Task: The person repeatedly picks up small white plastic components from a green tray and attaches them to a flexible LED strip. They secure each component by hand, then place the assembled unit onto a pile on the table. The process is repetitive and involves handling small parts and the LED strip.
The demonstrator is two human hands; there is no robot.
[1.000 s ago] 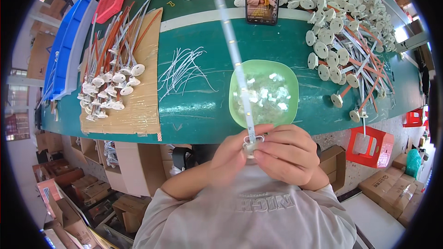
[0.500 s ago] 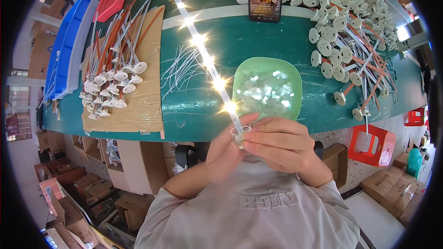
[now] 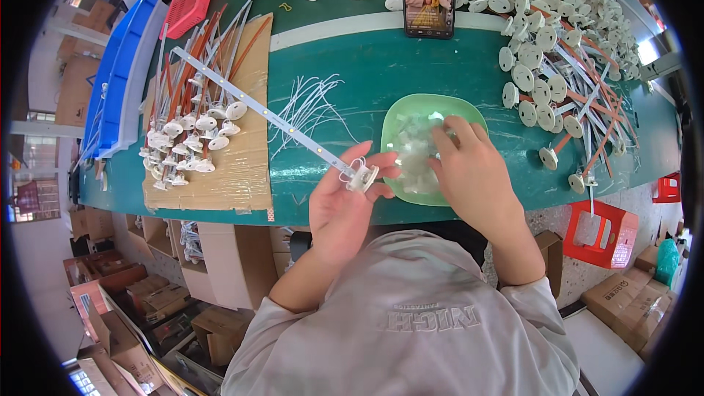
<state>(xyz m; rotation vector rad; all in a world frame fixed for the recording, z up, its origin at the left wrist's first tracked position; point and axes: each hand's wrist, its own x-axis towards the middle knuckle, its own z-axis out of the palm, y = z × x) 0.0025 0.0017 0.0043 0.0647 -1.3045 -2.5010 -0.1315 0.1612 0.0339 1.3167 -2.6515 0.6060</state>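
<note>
My left hand [image 3: 336, 213] is closed on an LED strip lamp, its fingers around the white round base [image 3: 361, 179] with thin white wires looped beside it. From there the narrow strip [image 3: 264, 111] slants up and left over the table and the cardboard; its LEDs are not glowing. My right hand [image 3: 477, 176] reaches into a green bowl [image 3: 475, 108], fingers bent and apart among small clear plastic pieces [image 3: 412, 148]. I see nothing held between its thumb and fingers.
Loose white wires [image 3: 308, 106] lie left of the bowl. Finished-looking lamps [image 3: 176, 136] rest on cardboard [image 3: 253, 169], beside a blue tray [image 3: 117, 77] and a red basket [image 3: 192, 0]. A phone [image 3: 427, 0] stands behind the bowl. Many more lamps [image 3: 543, 66] are piled at right.
The LED strip was brightly lit and is now dark, tilted further left. My right hand has left the lamp's base and moved into the bowl; my left hand keeps the lamp.
</note>
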